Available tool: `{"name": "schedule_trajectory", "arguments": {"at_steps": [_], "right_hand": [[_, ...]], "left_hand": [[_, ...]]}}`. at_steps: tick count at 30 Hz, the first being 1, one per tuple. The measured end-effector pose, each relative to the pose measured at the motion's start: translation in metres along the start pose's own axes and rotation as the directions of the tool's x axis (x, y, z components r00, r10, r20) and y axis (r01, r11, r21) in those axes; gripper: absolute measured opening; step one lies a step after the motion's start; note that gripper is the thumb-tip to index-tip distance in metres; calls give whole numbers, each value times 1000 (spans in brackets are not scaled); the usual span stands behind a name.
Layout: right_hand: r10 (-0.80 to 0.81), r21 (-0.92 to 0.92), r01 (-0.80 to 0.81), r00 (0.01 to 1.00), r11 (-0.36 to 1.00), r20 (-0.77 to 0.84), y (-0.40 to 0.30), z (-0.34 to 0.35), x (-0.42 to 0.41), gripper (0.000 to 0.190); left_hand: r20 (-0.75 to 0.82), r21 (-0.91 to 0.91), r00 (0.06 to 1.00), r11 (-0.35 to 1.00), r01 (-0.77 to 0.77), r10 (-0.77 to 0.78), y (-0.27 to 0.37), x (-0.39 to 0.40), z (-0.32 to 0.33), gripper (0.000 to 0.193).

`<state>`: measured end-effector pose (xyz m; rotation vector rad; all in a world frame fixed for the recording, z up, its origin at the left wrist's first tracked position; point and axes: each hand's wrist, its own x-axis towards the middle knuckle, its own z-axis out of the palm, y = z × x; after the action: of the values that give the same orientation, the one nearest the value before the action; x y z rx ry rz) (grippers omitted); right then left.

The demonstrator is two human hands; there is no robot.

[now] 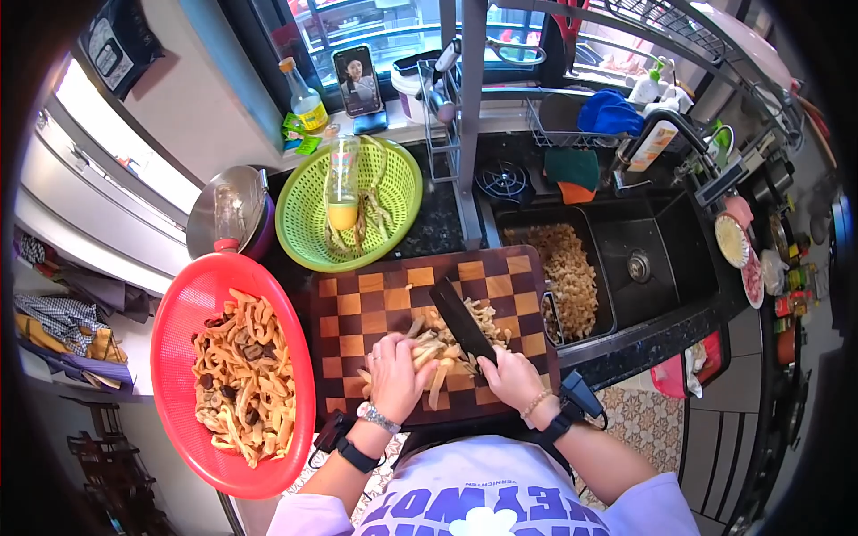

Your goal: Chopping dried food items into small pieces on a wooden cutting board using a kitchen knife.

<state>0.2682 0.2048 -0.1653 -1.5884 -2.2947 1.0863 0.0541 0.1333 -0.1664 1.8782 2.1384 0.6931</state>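
Observation:
On a checkered wooden cutting board [348,308], my left hand [395,375] presses on a bunch of pale brown food strips [432,348]. The fingers are curled over the strips. My right hand [513,378] grips the handle of a dark-bladed kitchen knife [461,320], whose blade points up and to the left across the board. Small chopped pieces [493,321] lie to the right of the blade, and uncut strips lie to its left. Beside the board on the left, a red plastic colander [171,375] holds long strips mixed with dark, mushroom-like pieces. My right hand hides the knife's handle.
A green colander [291,221] with a bottle and strips stands behind the board, near a metal pot [201,221]. At the right, chopped food [570,281] fills a container in the black sink [684,268]. A metal rack post [471,134] rises behind the board.

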Motion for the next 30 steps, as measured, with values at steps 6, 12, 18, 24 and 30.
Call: {"name": "schedule_trajectory", "arguments": {"at_steps": [6, 12, 18, 24, 30], "right_hand": [[18, 21, -18, 1000, 1000, 11, 1, 0, -2, 33], [24, -39, -23, 999, 999, 29, -13, -16, -7, 31], [43, -63, -42, 999, 997, 16, -11, -29, -9, 27], [31, -70, -30, 999, 997, 7, -7, -28, -11, 26], [27, -88, -25, 999, 996, 23, -8, -29, -15, 25]], "left_hand": [[-113, -96, 992, 993, -74, 62, 12, 3, 9, 61], [-178, -301, 974, 934, -191, 142, -5, 4, 34, 23], [-174, -131, 962, 963, -235, 211, 2, 16, 15, 40], [-44, -322, 994, 941, -108, 99, 3, 21, 29, 47], [-120, -222, 963, 939, -261, 240, 9, 24, 31, 35]]}}
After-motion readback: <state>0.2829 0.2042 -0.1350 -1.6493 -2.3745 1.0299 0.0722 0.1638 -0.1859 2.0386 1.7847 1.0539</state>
